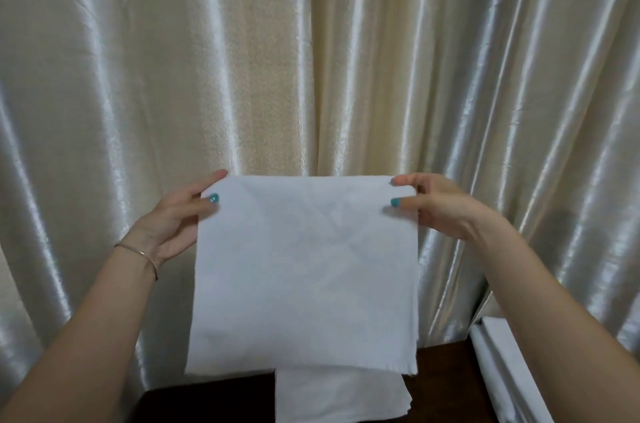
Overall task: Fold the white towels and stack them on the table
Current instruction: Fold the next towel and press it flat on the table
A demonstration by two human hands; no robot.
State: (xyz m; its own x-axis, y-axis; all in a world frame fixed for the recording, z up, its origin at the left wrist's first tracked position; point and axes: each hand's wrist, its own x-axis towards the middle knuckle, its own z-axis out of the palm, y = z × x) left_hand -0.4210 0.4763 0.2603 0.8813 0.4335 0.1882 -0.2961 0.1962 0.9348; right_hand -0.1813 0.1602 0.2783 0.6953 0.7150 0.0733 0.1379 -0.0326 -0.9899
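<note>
A white towel point(304, 270) hangs upright in the air in front of me, spread flat. My left hand point(176, 214) pinches its top left corner and my right hand point(436, 204) pinches its top right corner. Its lower edge hangs just above a stack of folded white towels point(339, 398) lying on the dark wooden table point(207, 402). The hanging towel hides the back part of that stack.
A shiny cream curtain point(311, 59) fills the whole background right behind the table. More white cloth point(505, 377) lies at the table's right edge, partly hidden by my right forearm.
</note>
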